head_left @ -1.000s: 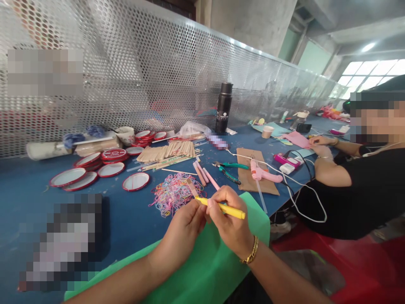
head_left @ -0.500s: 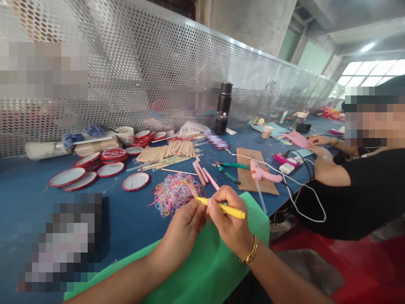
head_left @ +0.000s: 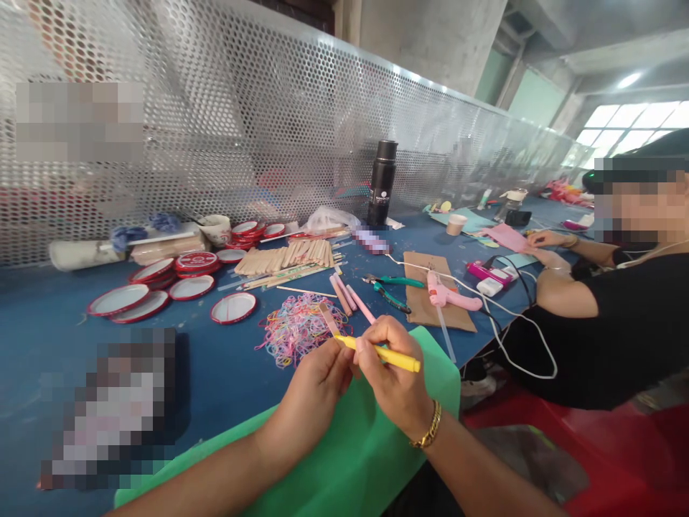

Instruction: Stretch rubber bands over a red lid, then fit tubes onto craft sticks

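Observation:
Between the thumb and fingers of my left hand (head_left: 321, 373) is a flat wooden craft stick (head_left: 326, 318), its upper end pointing away from me and looking pinkish-brown. My right hand (head_left: 392, 373) grips a yellow marker pen (head_left: 397, 357) like a pencil, and its tip meets the stick just above my left fingertips. Both hands are closed and close together over a green sheet (head_left: 344, 459). Just beyond them lies a heap of pastel rubber bands or loops (head_left: 293, 327). Pink marker pens (head_left: 359, 304) rest beside that heap.
Bare craft sticks (head_left: 288, 257) lie in a pile behind the loops, with red-rimmed lids (head_left: 234, 308) to the left. Teal pliers (head_left: 390, 294), a pink glue gun (head_left: 446, 293) on cardboard, a white cable (head_left: 525, 316) and a black bottle (head_left: 382, 185) stand farther right. A co-worker (head_left: 619, 316) sits there.
My hands hold the same stick and marker in almost the same pose. The view has shifted slightly, so the table things appear a little to the right.

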Demonstrator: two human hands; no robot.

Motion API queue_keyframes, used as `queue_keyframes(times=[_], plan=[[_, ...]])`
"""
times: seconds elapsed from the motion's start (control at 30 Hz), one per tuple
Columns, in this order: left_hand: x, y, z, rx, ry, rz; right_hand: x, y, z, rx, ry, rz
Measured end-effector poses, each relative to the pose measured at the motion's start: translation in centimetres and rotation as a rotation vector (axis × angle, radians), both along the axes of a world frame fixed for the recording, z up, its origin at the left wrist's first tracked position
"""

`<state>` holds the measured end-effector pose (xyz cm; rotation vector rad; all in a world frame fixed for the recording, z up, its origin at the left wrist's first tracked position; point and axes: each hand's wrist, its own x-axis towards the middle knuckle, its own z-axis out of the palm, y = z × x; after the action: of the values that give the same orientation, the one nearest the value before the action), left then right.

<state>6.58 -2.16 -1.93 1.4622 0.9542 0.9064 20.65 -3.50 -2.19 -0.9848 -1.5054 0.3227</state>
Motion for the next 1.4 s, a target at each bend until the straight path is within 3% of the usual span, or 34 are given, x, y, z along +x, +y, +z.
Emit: queue_keyframes(times=[0.13, 0.43, 0.73, 1.0, 1.13, 1.27, 1.4], plan=[[0.1, 0.0, 0.2, -0.001, -0.001, -0.008, 0.0, 0.2, -0.3, -0.035, 0.047, -0.047], [-0.1, 0.1, -0.6, -0.031, -0.040, -0.004, 0.0, 0.0, 0.0, 0.001, -0.007, 0.003], [0.3, -0.1, 0.7, -0.055, -0.065, -0.009, -0.1, 0.1, -0.3, -0.035, 0.055, -0.035], [0.3, -0.1, 0.8, -0.065, -0.076, 0.012, -0.1, -0.1, 0.1, 0.005, 0.006, 0.040], [0.3, -0.2, 1.0, -0.060, -0.077, 0.014, -0.1, 0.0, 0.0, 0.005, -0.014, -0.007], [0.3, -0.1, 0.8, -0.039, -0.039, 0.002, -0.1, 0.1, -0.1, -0.019, 0.028, -0.056], [0.2, -0.1, 0.3, -0.068, -0.072, 0.003, 0.0, -0.1, 0.0, 0.001, 0.013, 0.008]])
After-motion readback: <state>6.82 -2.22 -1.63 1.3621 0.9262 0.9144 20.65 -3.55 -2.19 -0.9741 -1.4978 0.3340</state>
